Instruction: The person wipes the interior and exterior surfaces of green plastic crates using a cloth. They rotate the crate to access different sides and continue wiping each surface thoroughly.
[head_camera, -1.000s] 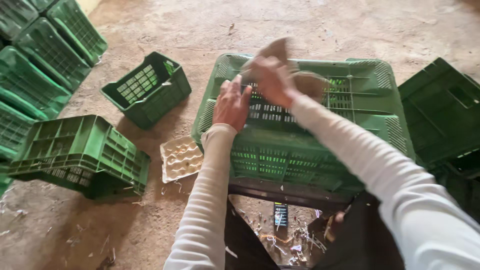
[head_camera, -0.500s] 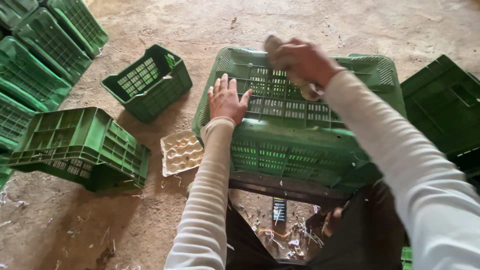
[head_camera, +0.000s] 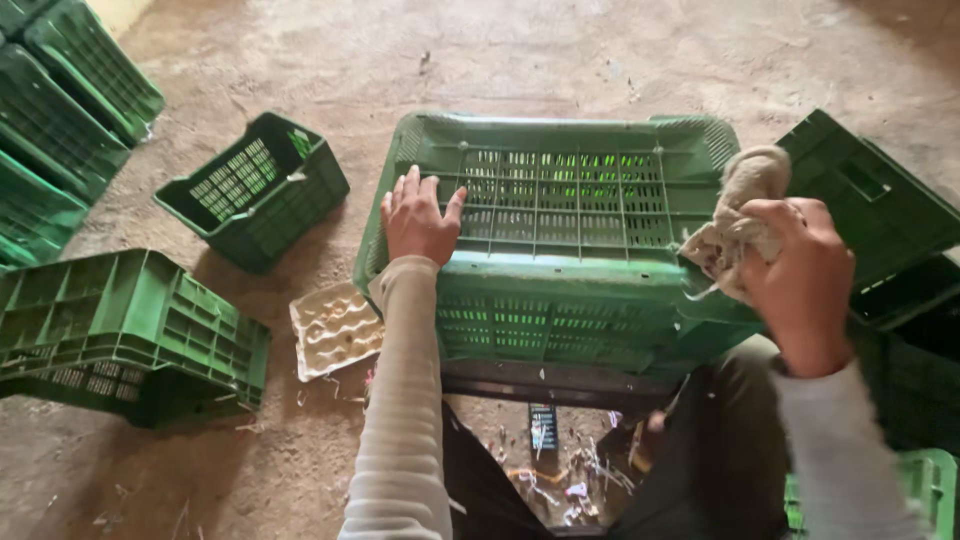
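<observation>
Head view: left hand (head_camera: 418, 222) flat on one upturned crate (head_camera: 560, 240) — right hand (head_camera: 795, 280) grip closed around one rag (head_camera: 735, 225).

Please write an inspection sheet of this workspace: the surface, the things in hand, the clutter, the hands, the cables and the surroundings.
Surface: dusty dirt floor, with scraps and straw near the person's legs.
Things in hand: large green crate, upside down in front of the person; dirty cloth, bunched at the crate's right end.
Clutter: egg tray on the floor left of the crate; small dark flat object below the crate.
Hands: left hand flat on the crate's top; right hand grips the cloth.
Cables: nothing seen.
Surroundings: small green crate upright; overturned green crate at left; more green crates at both edges.
</observation>
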